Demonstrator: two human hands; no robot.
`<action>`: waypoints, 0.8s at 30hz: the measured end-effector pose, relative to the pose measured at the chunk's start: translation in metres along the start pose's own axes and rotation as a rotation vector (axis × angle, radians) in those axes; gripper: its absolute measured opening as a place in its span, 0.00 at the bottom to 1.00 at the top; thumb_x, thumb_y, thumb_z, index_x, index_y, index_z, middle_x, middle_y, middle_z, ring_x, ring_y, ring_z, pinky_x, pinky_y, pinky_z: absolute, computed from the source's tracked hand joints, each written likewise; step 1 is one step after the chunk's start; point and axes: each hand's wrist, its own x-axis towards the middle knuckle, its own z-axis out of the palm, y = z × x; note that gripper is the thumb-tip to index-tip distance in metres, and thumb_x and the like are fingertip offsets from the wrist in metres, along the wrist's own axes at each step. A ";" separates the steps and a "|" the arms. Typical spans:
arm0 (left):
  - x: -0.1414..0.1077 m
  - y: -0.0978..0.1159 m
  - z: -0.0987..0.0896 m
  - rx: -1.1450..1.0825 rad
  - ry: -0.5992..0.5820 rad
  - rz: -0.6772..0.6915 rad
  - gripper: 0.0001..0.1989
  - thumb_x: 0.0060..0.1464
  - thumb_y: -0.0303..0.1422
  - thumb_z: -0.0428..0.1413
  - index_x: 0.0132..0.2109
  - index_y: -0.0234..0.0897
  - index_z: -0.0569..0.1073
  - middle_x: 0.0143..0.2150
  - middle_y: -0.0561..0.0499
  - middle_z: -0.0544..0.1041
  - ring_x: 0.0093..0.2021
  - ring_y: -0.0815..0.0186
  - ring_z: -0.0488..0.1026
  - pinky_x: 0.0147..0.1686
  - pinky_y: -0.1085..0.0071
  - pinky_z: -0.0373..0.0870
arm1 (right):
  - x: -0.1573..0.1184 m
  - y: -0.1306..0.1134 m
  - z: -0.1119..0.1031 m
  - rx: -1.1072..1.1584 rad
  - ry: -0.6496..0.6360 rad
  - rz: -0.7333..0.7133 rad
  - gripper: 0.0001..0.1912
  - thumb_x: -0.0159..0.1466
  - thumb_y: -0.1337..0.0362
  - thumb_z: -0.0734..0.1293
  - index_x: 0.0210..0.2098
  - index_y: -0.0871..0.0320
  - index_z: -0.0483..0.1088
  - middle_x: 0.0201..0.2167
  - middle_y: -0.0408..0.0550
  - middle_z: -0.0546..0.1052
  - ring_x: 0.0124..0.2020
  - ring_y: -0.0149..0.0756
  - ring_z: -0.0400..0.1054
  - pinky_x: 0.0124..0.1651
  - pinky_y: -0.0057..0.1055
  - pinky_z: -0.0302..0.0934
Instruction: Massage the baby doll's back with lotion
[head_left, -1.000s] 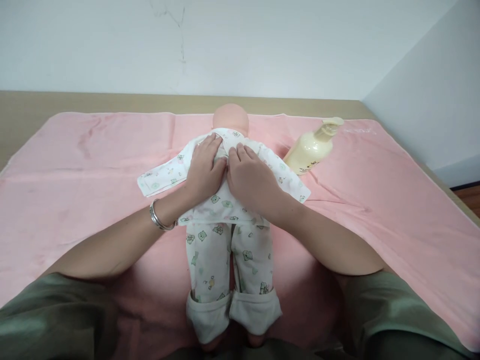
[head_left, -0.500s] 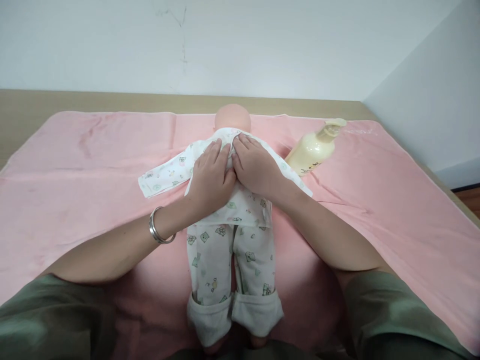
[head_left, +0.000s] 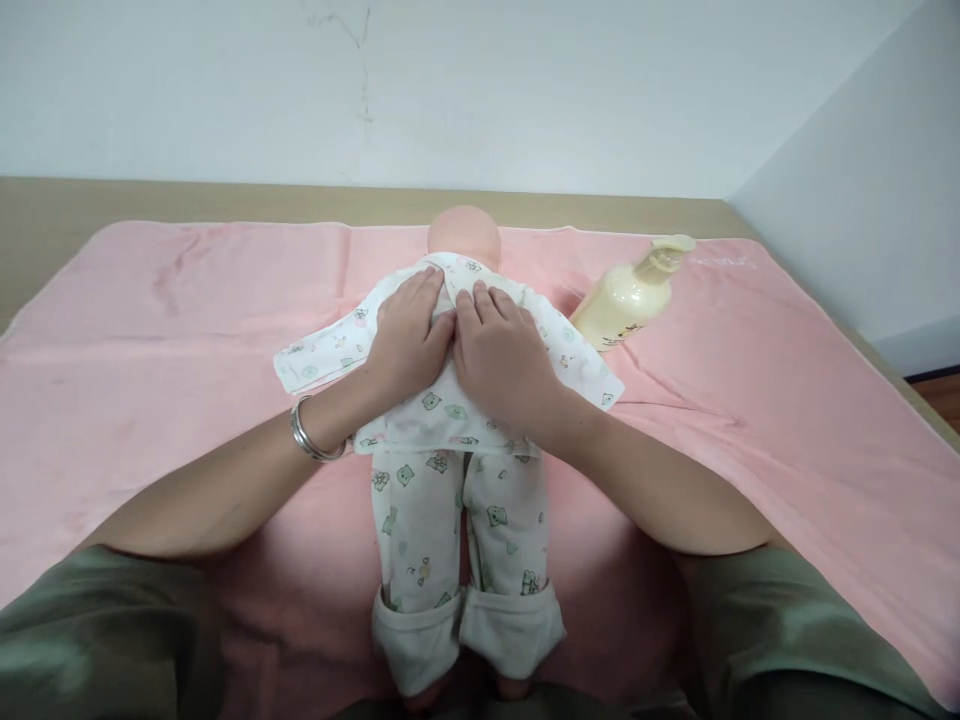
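Left hand [head_left: 409, 335] and right hand [head_left: 506, 350] lie flat on the shirt [head_left: 450, 428], fingers close, gripping nothing: apparently a rubbing step, next calling for even pressure!

Soft, diffuse light across a pale wall [head_left: 525, 90]. Highlights gleam on the pump bottle [head_left: 624, 300]; broad shadow dims the pink towel [head_left: 300, 580] toward the lower edge. Print on the doll's shirt [head_left: 448, 415] is fairly sharp; wide-angle distortion stretches the green sleeves [head_left: 814, 620].

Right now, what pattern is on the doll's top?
White top with scattered small cartoon prints, many green; seen in the head view.
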 end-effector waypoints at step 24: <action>-0.001 -0.007 0.003 0.001 0.053 0.130 0.24 0.67 0.38 0.42 0.64 0.37 0.70 0.70 0.42 0.68 0.72 0.55 0.61 0.74 0.50 0.55 | 0.003 0.002 -0.003 -0.003 -0.007 0.009 0.28 0.72 0.70 0.54 0.70 0.73 0.57 0.70 0.70 0.62 0.69 0.59 0.59 0.66 0.55 0.60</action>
